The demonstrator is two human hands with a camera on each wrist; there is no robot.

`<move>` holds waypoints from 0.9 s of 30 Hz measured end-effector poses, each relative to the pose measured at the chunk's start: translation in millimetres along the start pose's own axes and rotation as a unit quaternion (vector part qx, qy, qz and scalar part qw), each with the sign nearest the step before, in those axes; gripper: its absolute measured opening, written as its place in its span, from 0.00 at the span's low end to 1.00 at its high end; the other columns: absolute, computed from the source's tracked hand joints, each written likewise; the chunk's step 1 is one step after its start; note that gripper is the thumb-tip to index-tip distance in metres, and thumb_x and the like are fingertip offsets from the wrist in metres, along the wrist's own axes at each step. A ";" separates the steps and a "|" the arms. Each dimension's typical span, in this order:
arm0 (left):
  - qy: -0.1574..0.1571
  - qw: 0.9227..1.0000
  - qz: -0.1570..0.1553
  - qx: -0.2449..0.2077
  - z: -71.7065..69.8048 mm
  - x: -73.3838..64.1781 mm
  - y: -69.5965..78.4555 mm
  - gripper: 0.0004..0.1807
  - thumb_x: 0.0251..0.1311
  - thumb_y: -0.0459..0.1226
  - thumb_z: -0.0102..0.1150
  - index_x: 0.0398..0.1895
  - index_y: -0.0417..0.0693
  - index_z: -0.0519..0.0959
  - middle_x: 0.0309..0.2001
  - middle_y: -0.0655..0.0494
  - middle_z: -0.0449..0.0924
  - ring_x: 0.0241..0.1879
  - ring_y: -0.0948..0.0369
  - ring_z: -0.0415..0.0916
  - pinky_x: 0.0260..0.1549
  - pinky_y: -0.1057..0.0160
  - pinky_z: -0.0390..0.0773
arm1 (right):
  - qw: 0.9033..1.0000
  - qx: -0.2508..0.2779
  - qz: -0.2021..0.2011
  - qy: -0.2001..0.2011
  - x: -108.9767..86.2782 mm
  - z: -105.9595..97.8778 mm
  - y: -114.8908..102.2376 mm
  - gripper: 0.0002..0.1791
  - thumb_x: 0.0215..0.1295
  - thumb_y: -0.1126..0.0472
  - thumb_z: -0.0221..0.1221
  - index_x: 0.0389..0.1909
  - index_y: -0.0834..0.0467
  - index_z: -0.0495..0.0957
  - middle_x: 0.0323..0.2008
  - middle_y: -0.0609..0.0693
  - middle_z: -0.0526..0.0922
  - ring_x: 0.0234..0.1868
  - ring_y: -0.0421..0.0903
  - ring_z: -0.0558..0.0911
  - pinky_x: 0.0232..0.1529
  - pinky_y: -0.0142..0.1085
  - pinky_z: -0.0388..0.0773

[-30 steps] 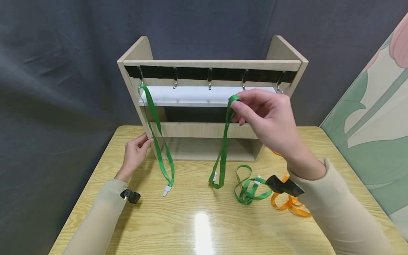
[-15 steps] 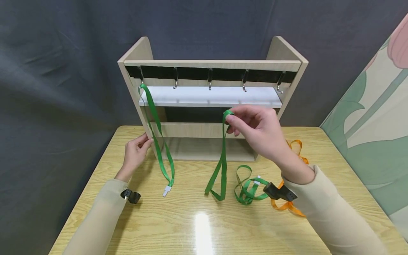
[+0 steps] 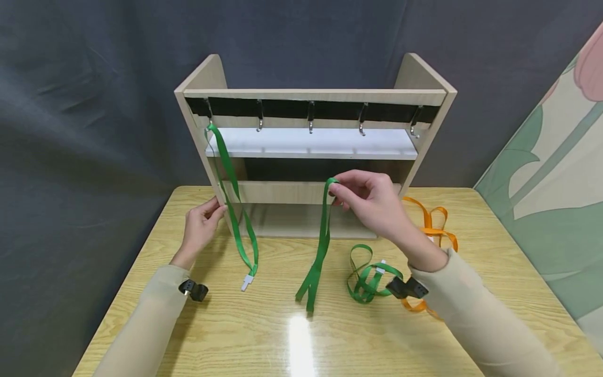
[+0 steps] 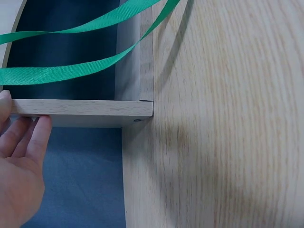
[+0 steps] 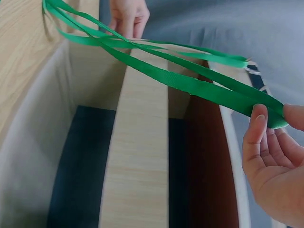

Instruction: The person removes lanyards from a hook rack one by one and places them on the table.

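Observation:
My right hand (image 3: 367,201) pinches the top of a green lanyard (image 3: 322,246) between thumb and fingers. The lanyard's two strands hang down in front of the wooden shelf rack (image 3: 282,192). Near the lower left of the rack, my left hand (image 3: 200,228) holds the edge of its side panel (image 4: 85,107), thumb on one face and fingers on the other. Another green lanyard (image 3: 228,167) dangles from the leftmost metal hook, its white clip (image 3: 247,281) at the bottom. In the right wrist view, the held green lanyard (image 5: 190,90) stretches away from my fingertips.
Several other hooks, such as the middle hook (image 3: 311,123), line the black strip and carry nothing. A coiled green lanyard (image 3: 369,285) lies on the wooden table (image 3: 226,335). Orange lanyards (image 3: 431,222) lie to the right, partly behind my right forearm.
My right hand has moved down and a little left with the green lanyard, away from the hooks. The lanyard's lower end has swung left and lower. My left hand stays put.

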State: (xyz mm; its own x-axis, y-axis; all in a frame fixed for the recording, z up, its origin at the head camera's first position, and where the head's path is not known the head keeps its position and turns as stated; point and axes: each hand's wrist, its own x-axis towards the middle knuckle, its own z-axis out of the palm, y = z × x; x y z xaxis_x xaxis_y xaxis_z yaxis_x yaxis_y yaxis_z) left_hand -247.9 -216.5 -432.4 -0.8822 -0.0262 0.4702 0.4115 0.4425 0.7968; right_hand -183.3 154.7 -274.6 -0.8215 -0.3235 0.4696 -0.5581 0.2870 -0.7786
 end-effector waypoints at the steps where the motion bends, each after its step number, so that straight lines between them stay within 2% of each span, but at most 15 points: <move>1: 0.000 1.000 -0.001 -0.002 -0.1 0.0 -0.4 0.19 0.65 0.36 0.59 0.58 0.41 0.76 0.49 0.45 0.80 0.41 0.56 0.81 0.34 0.74 0.78 | 1.000 -0.003 0.002 -0.003 -0.3 0.5 3.2 0.06 0.65 0.64 0.61 0.39 0.62 0.83 0.25 0.50 0.83 0.23 0.48 0.78 0.20 0.32 0.71; 4: 0.000 1.000 0.002 -0.004 -0.5 -0.4 0.5 0.19 0.65 0.35 0.59 0.59 0.41 0.76 0.50 0.44 0.79 0.41 0.57 0.81 0.33 0.75 0.77 | 1.000 -0.016 0.009 -0.010 -1.7 1.5 11.3 0.07 0.65 0.63 0.61 0.39 0.61 0.83 0.25 0.50 0.82 0.23 0.50 0.78 0.20 0.32 0.71; 7: -0.003 1.000 0.002 -0.006 -2.5 -2.6 15.3 0.19 0.65 0.32 0.58 0.58 0.38 0.75 0.50 0.41 0.79 0.42 0.52 0.80 0.33 0.76 0.77 | 0.999 -0.026 0.019 -0.018 -3.4 2.7 13.2 0.07 0.66 0.64 0.61 0.40 0.62 0.83 0.25 0.51 0.83 0.23 0.54 0.77 0.20 0.32 0.71; 11: -0.001 1.000 -0.002 -0.004 -2.7 -2.9 14.9 0.19 0.64 0.32 0.58 0.58 0.37 0.76 0.49 0.42 0.79 0.41 0.51 0.81 0.32 0.75 0.78 | 0.999 -0.021 0.037 -0.031 -5.2 4.8 21.3 0.08 0.66 0.64 0.60 0.41 0.63 0.83 0.27 0.54 0.83 0.24 0.56 0.77 0.20 0.32 0.72; 14: 0.002 1.000 -0.006 -0.001 -1.3 -1.4 0.8 0.20 0.64 0.36 0.59 0.58 0.40 0.76 0.49 0.45 0.80 0.41 0.59 0.81 0.33 0.74 0.78 | 0.998 -0.014 0.049 -0.043 -6.1 7.4 32.3 0.08 0.66 0.62 0.60 0.41 0.63 0.83 0.28 0.53 0.84 0.25 0.52 0.79 0.22 0.33 0.75; 16: 0.002 1.000 -0.008 -0.003 -1.4 -1.4 1.0 0.20 0.64 0.35 0.59 0.58 0.40 0.76 0.49 0.45 0.80 0.41 0.60 0.81 0.34 0.74 0.78 | 0.997 -0.015 0.055 -0.050 -7.0 10.1 36.9 0.08 0.66 0.63 0.60 0.41 0.63 0.83 0.30 0.54 0.84 0.25 0.50 0.80 0.23 0.34 0.76; 19: 0.002 1.000 -0.006 -0.003 -1.7 -1.2 2.0 0.20 0.65 0.35 0.59 0.59 0.40 0.76 0.50 0.45 0.80 0.42 0.58 0.80 0.34 0.74 0.78 | 0.996 -0.021 0.068 -0.059 -8.5 15.5 44.5 0.09 0.66 0.61 0.60 0.41 0.63 0.83 0.31 0.55 0.84 0.27 0.46 0.80 0.24 0.34 0.77; 23: -0.001 1.000 -0.002 -0.001 -1.7 -0.9 2.6 0.19 0.65 0.35 0.58 0.59 0.40 0.76 0.50 0.43 0.79 0.42 0.52 0.80 0.34 0.75 0.78 | 0.993 -0.029 0.085 -0.071 -11.7 23.2 55.3 0.10 0.66 0.59 0.61 0.41 0.62 0.83 0.30 0.54 0.83 0.28 0.46 0.80 0.25 0.34 0.77; 27: -0.003 1.000 -0.001 -0.001 -0.9 -0.7 3.4 0.19 0.65 0.35 0.58 0.58 0.40 0.76 0.50 0.43 0.80 0.42 0.51 0.80 0.34 0.75 0.78 | 0.991 -0.043 0.092 -0.085 -16.0 29.6 66.3 0.10 0.66 0.58 0.61 0.41 0.61 0.83 0.31 0.53 0.84 0.28 0.45 0.80 0.26 0.35 0.79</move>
State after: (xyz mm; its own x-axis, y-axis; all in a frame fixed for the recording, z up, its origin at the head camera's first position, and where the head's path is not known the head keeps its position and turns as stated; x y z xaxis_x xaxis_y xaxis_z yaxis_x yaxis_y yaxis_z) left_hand -245.7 -215.8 -429.7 -0.8843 -0.0212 0.4665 0.4104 0.4414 0.7980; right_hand -203.7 152.2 -346.1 -0.8827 -0.4037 0.2407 -0.4147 0.4281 -0.8030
